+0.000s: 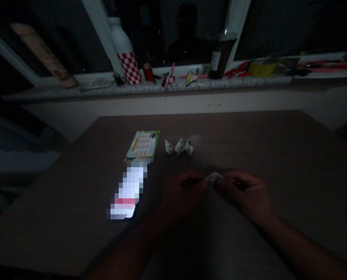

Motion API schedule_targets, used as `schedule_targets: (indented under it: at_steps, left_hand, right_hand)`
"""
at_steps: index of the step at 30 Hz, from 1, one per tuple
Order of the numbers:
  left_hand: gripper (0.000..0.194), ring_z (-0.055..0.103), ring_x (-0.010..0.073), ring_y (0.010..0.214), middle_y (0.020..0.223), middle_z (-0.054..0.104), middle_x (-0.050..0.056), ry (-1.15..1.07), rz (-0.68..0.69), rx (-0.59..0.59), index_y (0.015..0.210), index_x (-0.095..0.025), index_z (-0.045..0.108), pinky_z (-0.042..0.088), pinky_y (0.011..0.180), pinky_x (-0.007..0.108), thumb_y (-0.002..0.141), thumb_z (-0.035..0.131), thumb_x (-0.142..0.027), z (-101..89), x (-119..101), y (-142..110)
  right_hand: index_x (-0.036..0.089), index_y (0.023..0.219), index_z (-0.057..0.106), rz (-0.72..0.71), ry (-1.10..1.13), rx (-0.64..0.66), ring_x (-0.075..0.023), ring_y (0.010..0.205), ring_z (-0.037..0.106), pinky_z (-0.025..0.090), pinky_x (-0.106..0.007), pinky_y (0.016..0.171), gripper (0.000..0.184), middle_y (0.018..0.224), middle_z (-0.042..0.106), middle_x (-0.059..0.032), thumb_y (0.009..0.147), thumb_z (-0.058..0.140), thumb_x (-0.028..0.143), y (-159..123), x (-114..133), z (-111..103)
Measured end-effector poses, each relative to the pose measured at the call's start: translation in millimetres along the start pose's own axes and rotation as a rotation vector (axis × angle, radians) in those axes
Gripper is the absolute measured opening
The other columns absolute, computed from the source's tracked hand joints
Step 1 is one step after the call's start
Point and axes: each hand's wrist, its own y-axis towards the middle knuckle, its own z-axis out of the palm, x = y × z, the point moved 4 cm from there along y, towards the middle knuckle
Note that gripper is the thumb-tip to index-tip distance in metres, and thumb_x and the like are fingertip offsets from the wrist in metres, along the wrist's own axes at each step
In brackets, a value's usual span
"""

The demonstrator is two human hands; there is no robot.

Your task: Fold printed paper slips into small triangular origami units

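Observation:
Between my two hands, over the dark wooden table (pixel 237 136), is a small folded paper piece (pixel 214 177) with printed marks and a pointed top. My left hand (pixel 183 190) pinches its left corner with thumb and fingertips. On the other side my right hand (pixel 247 192) grips the right corner the same way. Just beyond the hands, three small folded paper shapes stand in a row: a left one (pixel 169 147), a middle one (pixel 179 146) and a right one (pixel 189 147). The light is dim, so the folds are hard to make out.
A stack of printed paper sheets (pixel 142 144) lies left of the folded shapes. Nearer me is a lit phone (pixel 129 190), its screen blurred out. Along the granite windowsill (pixel 103 91) stand a red-and-white checkered bottle (pixel 129 64), a dark cup (pixel 220 58) and a red jar (pixel 147 72).

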Motion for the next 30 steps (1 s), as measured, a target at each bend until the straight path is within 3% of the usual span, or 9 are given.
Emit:
schedule_targets:
  at_steps: [5, 9, 17, 24, 30]
  left_hand:
    - [0.016, 0.059, 0.0132, 0.071, 0.076, 0.067, 0.003, 0.111, 0.002, 0.217, 0.082, -0.012, 0.068, 0.043, 0.065, 0.022, 0.078, 0.065, -0.027, 5.4, -1, -1]
    - [0.029, 0.057, 0.0124, 0.066, 0.072, 0.065, 0.003, 0.055, -0.066, 0.371, 0.083, -0.011, 0.068, 0.041, 0.061, 0.022, 0.085, 0.057, -0.038, 7.6, 3, -2]
    - [0.044, 0.056, 0.0117, 0.062, 0.067, 0.06, 0.003, 0.003, -0.164, 0.632, 0.075, -0.01, 0.065, 0.042, 0.06, 0.022, 0.089, 0.047, -0.047, 16.0, 5, -5]
    - [0.044, 0.049, 0.0091, 0.058, 0.065, 0.053, -0.001, 0.014, -0.141, 0.649, 0.1, -0.012, 0.065, 0.036, 0.057, 0.02, 0.093, 0.039, -0.047, 20.4, 3, -8]
    - [0.042, 0.045, 0.0084, 0.054, 0.063, 0.052, -0.001, 0.006, -0.12, 0.555, 0.091, -0.01, 0.066, 0.032, 0.051, 0.019, 0.091, 0.045, -0.046, 21.0, 5, -7]
  right_hand:
    - [0.019, 0.071, 0.072, -0.035, 0.003, 0.037, -0.0075, 0.053, 0.054, 0.041, -0.016, 0.046, 0.004, 0.062, 0.063, 0.0004, 0.073, 0.072, 0.023, 5, 3, -3]
    - [0.018, 0.072, 0.071, 0.077, 0.044, 0.103, -0.0082, 0.046, 0.053, 0.041, -0.016, 0.042, 0.008, 0.053, 0.061, 0.0011, 0.073, 0.072, 0.026, 5, -1, 0]
    - [0.017, 0.074, 0.07, 0.124, 0.115, 0.16, -0.0089, 0.046, 0.056, 0.045, -0.017, 0.043, 0.016, 0.057, 0.066, -0.0009, 0.074, 0.072, 0.032, 3, 0, 2]
    - [0.017, 0.074, 0.066, 0.205, 0.313, 0.214, -0.0053, 0.038, 0.05, 0.04, -0.014, 0.036, 0.024, 0.054, 0.062, 0.002, 0.079, 0.068, 0.04, 2, -2, 8]
    - [0.016, 0.076, 0.063, 0.23, 0.337, 0.218, -0.0043, 0.036, 0.048, 0.037, -0.013, 0.035, 0.025, 0.054, 0.061, 0.0026, 0.081, 0.066, 0.041, 1, -5, 9]
